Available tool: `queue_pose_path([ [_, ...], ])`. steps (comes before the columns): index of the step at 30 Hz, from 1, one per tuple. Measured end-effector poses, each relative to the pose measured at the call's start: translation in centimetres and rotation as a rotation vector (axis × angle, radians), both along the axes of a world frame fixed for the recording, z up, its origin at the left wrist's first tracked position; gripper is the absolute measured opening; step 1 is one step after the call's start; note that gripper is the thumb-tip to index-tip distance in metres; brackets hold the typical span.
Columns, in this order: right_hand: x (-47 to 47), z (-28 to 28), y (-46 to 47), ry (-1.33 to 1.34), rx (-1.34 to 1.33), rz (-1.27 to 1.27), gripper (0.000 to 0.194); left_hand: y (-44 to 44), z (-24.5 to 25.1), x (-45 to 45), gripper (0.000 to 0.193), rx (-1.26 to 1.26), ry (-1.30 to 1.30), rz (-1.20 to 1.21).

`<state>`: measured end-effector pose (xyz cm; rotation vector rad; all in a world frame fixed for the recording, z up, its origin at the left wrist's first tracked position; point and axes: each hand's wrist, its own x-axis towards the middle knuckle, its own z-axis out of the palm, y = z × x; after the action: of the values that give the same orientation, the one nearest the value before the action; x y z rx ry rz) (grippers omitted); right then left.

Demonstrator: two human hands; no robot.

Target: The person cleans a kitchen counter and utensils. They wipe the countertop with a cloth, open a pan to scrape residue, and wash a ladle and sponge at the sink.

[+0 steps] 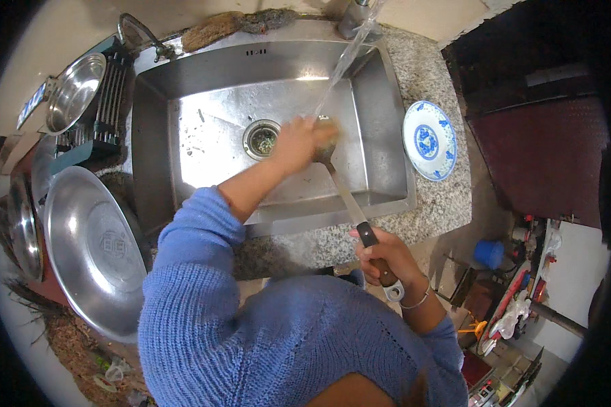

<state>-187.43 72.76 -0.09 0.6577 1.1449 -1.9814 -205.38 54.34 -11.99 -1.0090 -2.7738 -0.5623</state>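
My right hand point(389, 254) grips the brown and black handle of a metal ladle point(345, 196) in front of the sink's near edge. The ladle's shaft slants up and left over the stainless steel sink point(209, 68). My left hand point(300, 140) is at the ladle's bowl, with its fingers curled over it. Motion blurs those fingertips, so whether a small scrubber lies under them is hard to tell. Running water point(346, 61) falls from the faucet point(354, 23) onto the ladle's bowl. Left of the bowl, green bits lie in the drain strainer point(262, 140).
A blue-and-white plate point(427, 140) sits on the granite counter point(427, 66) to the right. A large metal basin point(94, 244) stands at left, below a dish rack point(109, 96) with a metal bowl point(76, 94). A loofah-like scrubber point(214, 30) lies behind the sink.
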Motion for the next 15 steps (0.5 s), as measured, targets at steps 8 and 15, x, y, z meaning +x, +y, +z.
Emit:
queue_pose_path([
  [8, 0.7, 1.3, -0.4, 0.107, 0.081, 0.024, 0.051, 2.2, 2.7, 0.6, 0.05, -0.044, -0.164, 0.06],
  [15, 1.9, 0.8, -0.7, 0.052, 0.066, 0.021, 0.044, 1.2, 0.8, 0.4, 0.054, 0.089, -0.174, 0.336],
])
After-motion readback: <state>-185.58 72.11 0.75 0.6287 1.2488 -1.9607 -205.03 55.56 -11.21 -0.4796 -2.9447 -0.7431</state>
